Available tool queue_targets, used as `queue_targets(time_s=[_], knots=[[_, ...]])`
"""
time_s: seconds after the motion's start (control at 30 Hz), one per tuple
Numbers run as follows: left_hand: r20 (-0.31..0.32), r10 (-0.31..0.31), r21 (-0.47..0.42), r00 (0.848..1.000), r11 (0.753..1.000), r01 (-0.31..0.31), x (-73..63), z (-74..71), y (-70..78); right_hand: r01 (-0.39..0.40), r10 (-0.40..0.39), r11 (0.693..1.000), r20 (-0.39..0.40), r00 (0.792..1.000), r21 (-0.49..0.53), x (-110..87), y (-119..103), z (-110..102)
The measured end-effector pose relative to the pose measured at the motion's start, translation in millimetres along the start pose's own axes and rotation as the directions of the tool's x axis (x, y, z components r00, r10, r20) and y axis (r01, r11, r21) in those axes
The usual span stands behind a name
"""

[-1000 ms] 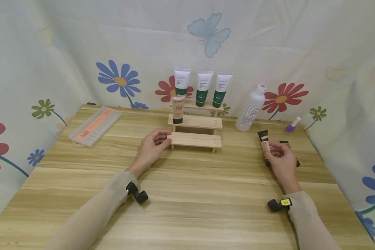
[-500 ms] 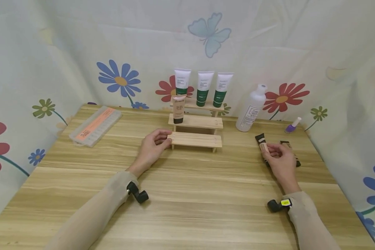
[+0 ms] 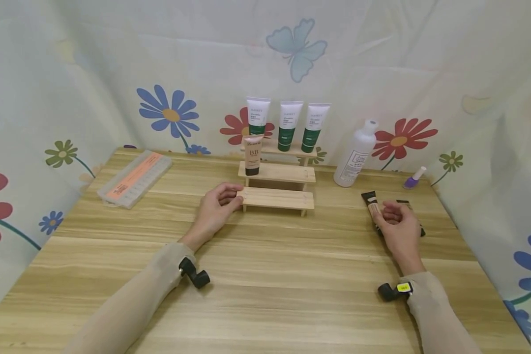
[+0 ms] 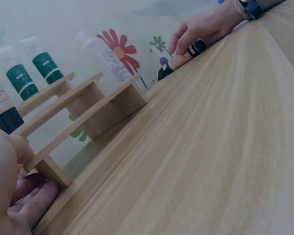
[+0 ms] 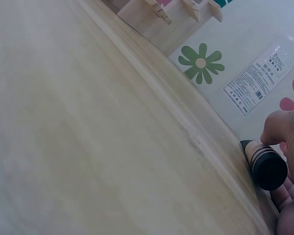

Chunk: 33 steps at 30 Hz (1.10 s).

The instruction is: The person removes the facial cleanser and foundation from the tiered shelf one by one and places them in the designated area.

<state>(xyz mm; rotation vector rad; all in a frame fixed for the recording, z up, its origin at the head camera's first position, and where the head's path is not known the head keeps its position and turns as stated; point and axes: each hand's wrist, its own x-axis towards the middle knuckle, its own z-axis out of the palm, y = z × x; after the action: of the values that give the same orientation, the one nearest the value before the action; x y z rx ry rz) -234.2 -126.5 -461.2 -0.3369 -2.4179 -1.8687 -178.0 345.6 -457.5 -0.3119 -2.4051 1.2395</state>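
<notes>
My left hand (image 3: 214,209) pinches the left end of the lowest step of a wooden tiered display stand (image 3: 276,197). In the left wrist view, its fingers curl around the end support. My right hand (image 3: 400,228) is loosely bent beside a beige cosmetic tube (image 3: 373,205) with black ends that lies on the table, its thumb right at the tube. The right wrist view shows the tube's black cap (image 5: 269,171) facing the camera. Another dark-ended tube (image 3: 422,230) lies mostly hidden behind the right hand. A BB cream tube (image 3: 252,155) stands on the middle step.
Three white-and-green tubes (image 3: 287,125) stand on the top step. To the right of the stand are a tall white bottle (image 3: 355,155) and a purple nail polish bottle (image 3: 411,182). A clear plastic case (image 3: 134,179) with an orange label lies at the back left of the table (image 3: 283,285).
The beige tube by my right hand has tilted left and dropped lower. The right fingers have loosened and drawn back slightly from it. My left hand has stayed on the stand.
</notes>
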Motion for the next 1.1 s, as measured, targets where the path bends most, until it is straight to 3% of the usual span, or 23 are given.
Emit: queue_targets(time_s=[0.5, 0.7, 0.9, 1.1], knots=[[-0.011, 0.003, 0.015, 1.000, 1.000, -0.003, -0.3, 0.1, 0.2, 0.027, -0.024, 0.994, -0.030, 0.999, 0.106, 1.6, 3, 2], [-0.014, -0.008, 0.017, 1.000, 1.000, 0.008, -1.1, 0.7, 0.1, 0.069, -0.044, 0.972, -0.112, 0.993, 0.225, 4.9, 0, 4], [-0.008, -0.009, 0.021, 1.000, 1.000, 0.009, -1.7, 0.9, -0.2, 0.140, -0.076, 0.929, -0.194, 0.978, 0.341, 9.6, -29, 1], [-0.005, -0.003, 0.021, 1.000, 1.000, 0.004, -0.8, 0.6, -0.5, 0.218, -0.151, 0.884, -0.190, 0.970, 0.413, 15.9, -69, 7]])
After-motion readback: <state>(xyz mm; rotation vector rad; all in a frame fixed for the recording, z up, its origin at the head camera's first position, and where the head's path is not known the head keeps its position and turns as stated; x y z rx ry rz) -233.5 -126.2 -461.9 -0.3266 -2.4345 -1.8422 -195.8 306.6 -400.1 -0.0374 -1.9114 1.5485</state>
